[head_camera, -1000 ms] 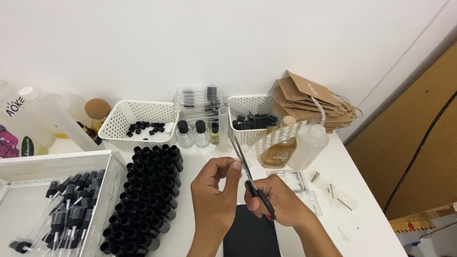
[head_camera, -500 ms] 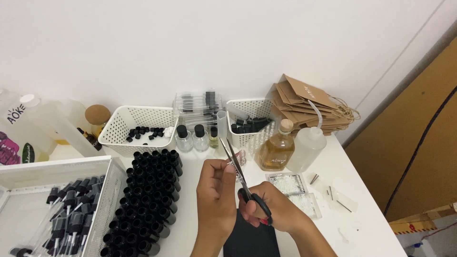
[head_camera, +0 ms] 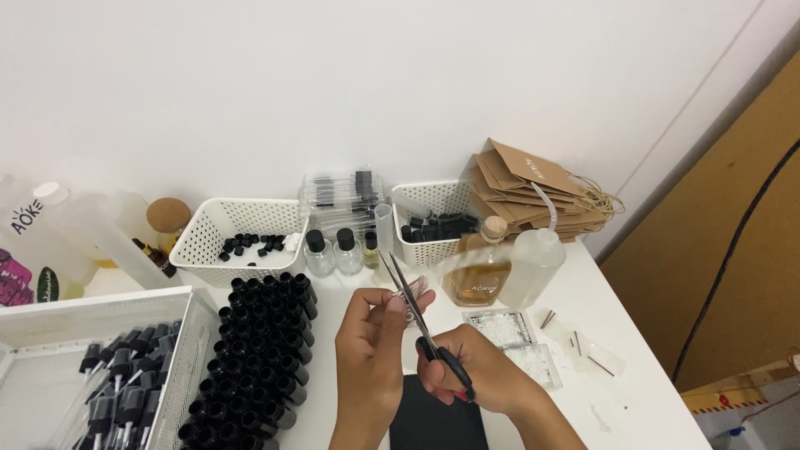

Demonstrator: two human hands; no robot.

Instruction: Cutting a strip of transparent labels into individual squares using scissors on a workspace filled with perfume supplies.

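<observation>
Both hands are working at the lower centre of the frame above the counter (head_camera: 633, 367): the left hand (head_camera: 371, 350) is pinching a small clear packet (head_camera: 411, 293), the right hand (head_camera: 475, 375) is gripping black-handled scissors (head_camera: 425, 329) with blades parted around it, so the cutting step seems underway, calling next for a steady squeeze.

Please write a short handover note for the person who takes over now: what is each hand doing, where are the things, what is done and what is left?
Left hand: pinches a small clear packet above the table.
Right hand: holds scissors, blades open at the packet.
Things: black-capped vials are massed at left; amber bottle and flat clear packets lie at right.
Done: whether the cut has begun cannot be told.
Left: the packet looks not yet cut through.
</observation>
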